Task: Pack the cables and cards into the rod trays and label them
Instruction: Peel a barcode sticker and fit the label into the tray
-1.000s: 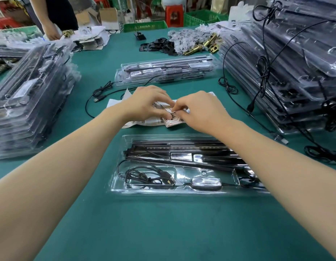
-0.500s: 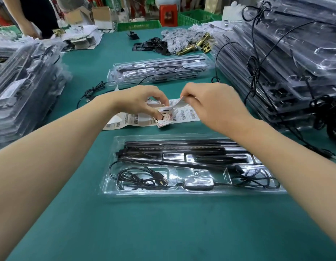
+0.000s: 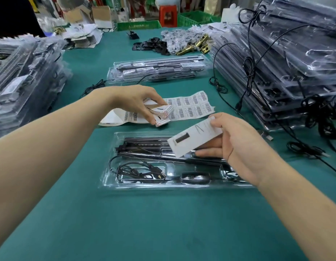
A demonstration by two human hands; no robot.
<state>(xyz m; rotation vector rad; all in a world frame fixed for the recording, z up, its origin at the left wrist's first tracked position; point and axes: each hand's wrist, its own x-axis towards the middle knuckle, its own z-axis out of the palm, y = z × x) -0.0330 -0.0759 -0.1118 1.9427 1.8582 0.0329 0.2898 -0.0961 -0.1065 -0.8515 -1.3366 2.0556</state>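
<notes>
Holding one card (image 3: 195, 140) pinched in the right hand (image 3: 238, 149) over the tray (image 3: 109, 178) at frame centre, lay it flat across the rods (image 3: 144, 143); the left hand (image 3: 133, 100) grips the card stack (image 3: 163, 113) just above.

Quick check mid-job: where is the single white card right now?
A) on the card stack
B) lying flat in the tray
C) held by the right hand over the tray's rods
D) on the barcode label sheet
C: the right hand pinches the card above the rods in the tray.
</notes>
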